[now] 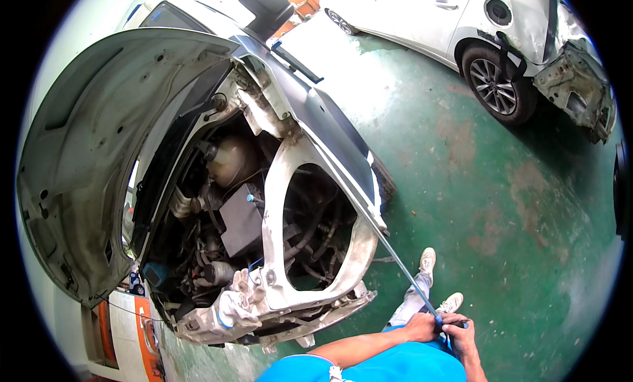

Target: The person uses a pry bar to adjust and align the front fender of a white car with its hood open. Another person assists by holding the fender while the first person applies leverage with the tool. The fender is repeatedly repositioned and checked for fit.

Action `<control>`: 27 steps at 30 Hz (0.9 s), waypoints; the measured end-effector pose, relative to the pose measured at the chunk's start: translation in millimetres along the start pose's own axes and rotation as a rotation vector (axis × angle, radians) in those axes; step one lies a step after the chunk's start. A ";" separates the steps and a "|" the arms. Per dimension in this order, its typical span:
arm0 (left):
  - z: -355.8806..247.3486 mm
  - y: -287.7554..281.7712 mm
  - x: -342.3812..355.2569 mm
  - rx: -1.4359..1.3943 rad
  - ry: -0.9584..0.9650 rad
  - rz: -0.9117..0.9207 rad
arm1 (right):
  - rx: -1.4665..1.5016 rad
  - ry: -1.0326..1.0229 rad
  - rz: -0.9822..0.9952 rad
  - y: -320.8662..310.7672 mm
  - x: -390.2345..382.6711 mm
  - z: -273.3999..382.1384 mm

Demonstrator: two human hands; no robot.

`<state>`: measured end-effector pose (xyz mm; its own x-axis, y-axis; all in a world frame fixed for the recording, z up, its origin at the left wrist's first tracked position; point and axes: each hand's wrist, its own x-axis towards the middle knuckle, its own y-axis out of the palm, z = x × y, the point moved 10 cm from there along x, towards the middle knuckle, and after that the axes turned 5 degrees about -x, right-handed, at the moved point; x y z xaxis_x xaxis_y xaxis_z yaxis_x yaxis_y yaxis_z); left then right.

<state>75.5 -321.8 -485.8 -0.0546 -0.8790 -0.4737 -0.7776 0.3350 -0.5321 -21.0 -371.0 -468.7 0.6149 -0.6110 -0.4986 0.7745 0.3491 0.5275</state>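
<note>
In front of my blue shirt, my left hand (423,326) is closed around the near end of a long thin rod (403,268), blue-grey in colour. The rod slants up and away to the edge of the van's front fender (349,159); whether it touches there I cannot tell. Beside the left hand, my right hand (461,336) is closed at the same end, with a small dark piece (456,324) between its fingers, perhaps the rod's handle. To the left is the open engine bay, with a bare headlight opening (275,233) in a scuffed white panel.
A raised hood (72,158) stands at the left. White work gloves (239,308) lie on the front panel near a grey box (242,220) and a coolant tank (234,161). A damaged white car (428,16) stands far right on the green floor (455,204).
</note>
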 end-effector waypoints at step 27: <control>25.0 10.0 24.3 -0.084 -0.125 -0.037 | -0.220 0.042 -0.011 -7.0 22.7 11.9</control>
<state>82.0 -331.4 -520.2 0.0493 -0.8395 -0.5411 -0.8277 0.2689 -0.4925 -14.2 -395.8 -475.5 0.6083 -0.5868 -0.5345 0.7921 0.4920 0.3613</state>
